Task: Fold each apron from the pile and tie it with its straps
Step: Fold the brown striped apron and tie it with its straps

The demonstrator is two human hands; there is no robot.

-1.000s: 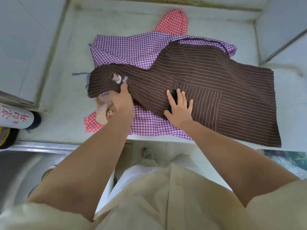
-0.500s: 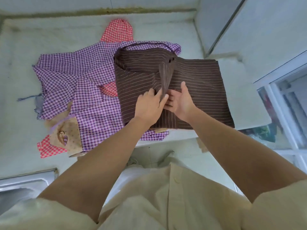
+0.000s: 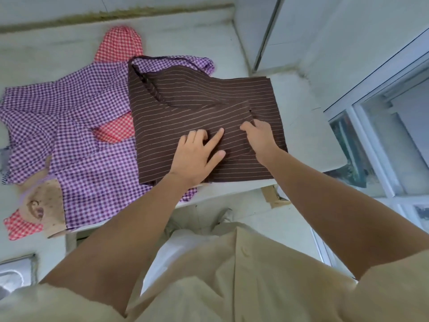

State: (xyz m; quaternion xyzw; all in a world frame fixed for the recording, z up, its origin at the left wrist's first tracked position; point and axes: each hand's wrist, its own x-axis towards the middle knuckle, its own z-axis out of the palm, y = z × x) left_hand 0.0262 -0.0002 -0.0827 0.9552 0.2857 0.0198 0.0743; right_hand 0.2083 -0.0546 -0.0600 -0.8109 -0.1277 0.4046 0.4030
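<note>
Left hand [image 3: 197, 156] flat on brown apron [image 3: 197, 98], right hand [image 3: 261, 138] pinching its fold, fingertips hidden

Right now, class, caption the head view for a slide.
Left hand presses the brown apron; right hand grips its fold.

**Counter: aprons spread left to right-centre**

Pale stone counter [image 3: 301, 126], wall along its far edge. Purple gingham apron [image 3: 76, 135] is spread over the left and centre, its hem hanging past the front edge. Red gingham apron [image 3: 118, 43] is under it and shows at the far side, mid gap & near-left. Tan printed cloth [image 3: 46, 201] sits at the near-left, by the front edge. Brown striped apron [image 3: 197, 98], folded, lies right of centre. Its left part overlaps the purple one, its right part is directly on the counter, and its hem is at the front edge.
</note>
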